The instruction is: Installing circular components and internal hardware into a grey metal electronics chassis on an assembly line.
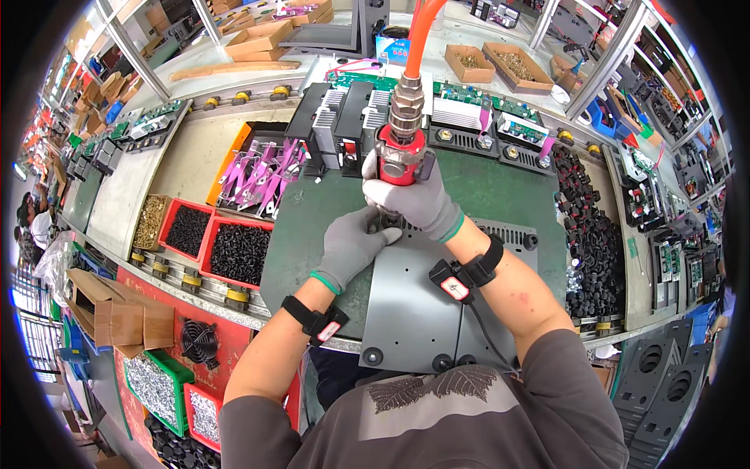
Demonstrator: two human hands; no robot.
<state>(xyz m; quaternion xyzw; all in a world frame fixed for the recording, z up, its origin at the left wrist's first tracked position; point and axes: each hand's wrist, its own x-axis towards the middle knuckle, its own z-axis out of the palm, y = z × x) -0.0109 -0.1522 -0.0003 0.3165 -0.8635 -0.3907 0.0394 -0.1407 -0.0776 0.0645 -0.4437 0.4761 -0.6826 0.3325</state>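
Observation:
My right hand point(422, 199), in a grey glove with a green cuff, is wrapped round a red air screwdriver point(401, 156) held upright. An orange hose point(424, 35) runs up from its metal coupling. Below it lies a grey metal panel point(414, 289), slotted along its far edge, with black round feet point(373, 356) at its corners. My left hand point(350, 244), gloved alike, has thumb and fingers closed around a small black foot point(391, 222) at the panel's far left corner. The screwdriver's tip is mostly hidden between the hands.
A green mat point(312, 211) lies under the panel. Left are red bins of black screws point(238, 252) and an orange-edged box of purple strips point(262, 168). Heatsink assemblies point(328, 117) and circuit boards point(500, 117) stand beyond. A pile of black parts point(590, 242) is on the right.

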